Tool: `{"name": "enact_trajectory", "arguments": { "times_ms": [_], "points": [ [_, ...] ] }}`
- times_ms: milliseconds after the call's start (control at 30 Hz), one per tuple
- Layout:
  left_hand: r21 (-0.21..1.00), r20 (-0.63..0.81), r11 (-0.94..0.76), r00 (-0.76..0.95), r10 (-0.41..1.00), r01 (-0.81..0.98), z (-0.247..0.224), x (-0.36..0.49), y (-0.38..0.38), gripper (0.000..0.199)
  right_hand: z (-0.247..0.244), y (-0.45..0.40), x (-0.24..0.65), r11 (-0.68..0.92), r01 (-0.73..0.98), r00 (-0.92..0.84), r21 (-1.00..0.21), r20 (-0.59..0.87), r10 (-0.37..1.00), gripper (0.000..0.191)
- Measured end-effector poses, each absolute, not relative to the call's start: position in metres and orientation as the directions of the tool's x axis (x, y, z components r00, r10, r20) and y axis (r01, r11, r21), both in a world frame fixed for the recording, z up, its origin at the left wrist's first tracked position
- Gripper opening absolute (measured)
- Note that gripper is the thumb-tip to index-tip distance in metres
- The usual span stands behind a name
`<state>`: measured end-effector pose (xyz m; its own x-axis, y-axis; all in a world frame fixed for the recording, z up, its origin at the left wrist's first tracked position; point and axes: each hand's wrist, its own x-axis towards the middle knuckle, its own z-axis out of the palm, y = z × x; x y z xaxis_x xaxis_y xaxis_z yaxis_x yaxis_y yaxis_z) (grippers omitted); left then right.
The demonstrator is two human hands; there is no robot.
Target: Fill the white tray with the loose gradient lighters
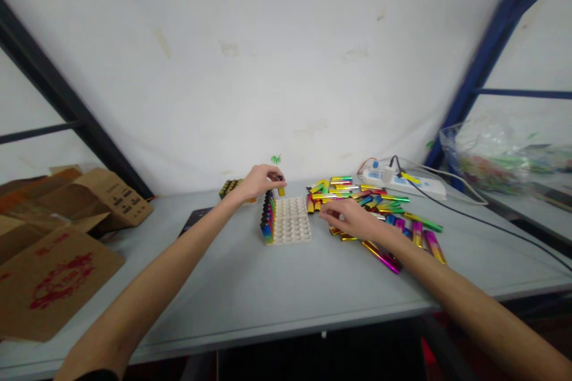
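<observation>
My left hand (263, 180) is closed in a pinch on a small shiny tube (281, 191) with a dark top and a yellow lower part. It holds the tube upright over the far edge of a white tray (292, 220) with rows of round holes. Along the tray's left side stands a row of rainbow-coloured tubes (268, 227) with black tops. To the right, my right hand (347, 217) hovers at the near left of a loose pile of metallic rainbow tubes (370, 197). Its fingers are loosely bent and somewhat apart, and nothing shows between them.
Behind my left forearm lie a cluster of dark-topped gold pieces (229, 187) and a flat black object (193, 220). Open cardboard boxes (62, 280) occupy the left side. At the back right is a white power strip (404, 181) with cables; a clear plastic bag (487, 152) sits beyond.
</observation>
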<state>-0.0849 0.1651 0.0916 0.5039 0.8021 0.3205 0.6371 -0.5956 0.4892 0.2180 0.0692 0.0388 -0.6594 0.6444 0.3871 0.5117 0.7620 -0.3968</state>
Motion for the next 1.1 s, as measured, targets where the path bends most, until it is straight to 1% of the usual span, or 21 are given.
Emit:
{"name": "enact_trajectory", "arguments": {
  "times_ms": [167,400,600,867,1100],
  "points": [
    [0.416,0.258,-0.577,0.518,0.816,0.703,0.089,-0.0854,0.1716,0.019,0.0386,0.0694,0.2183,0.774,0.517,-0.675,-0.366,0.381,0.632,0.025],
    [0.398,0.235,-0.575,0.527,0.817,0.715,0.086,-0.0829,0.1759,0.019,0.0416,0.0681,0.2189,0.779,0.512,-0.691,-0.361,0.365,0.624,0.02],
    [0.384,0.207,-0.591,0.558,0.804,0.709,0.0911,-0.0846,0.1744,0.026,0.0407,0.0695,0.2201,0.781,0.52,-0.7,-0.346,0.351,0.621,0.021],
    [0.368,0.191,-0.586,0.557,0.808,0.723,0.0918,-0.087,0.1716,0.028,0.0416,0.069,0.2212,0.776,0.531,-0.694,-0.341,0.351,0.629,0.02],
    [0.345,0.199,-0.59,0.557,0.806,0.73,0.0951,-0.0846,0.1713,0.022,0.0426,0.0688,0.2205,0.772,0.543,-0.69,-0.331,0.348,0.635,0.021]
  ]
}}
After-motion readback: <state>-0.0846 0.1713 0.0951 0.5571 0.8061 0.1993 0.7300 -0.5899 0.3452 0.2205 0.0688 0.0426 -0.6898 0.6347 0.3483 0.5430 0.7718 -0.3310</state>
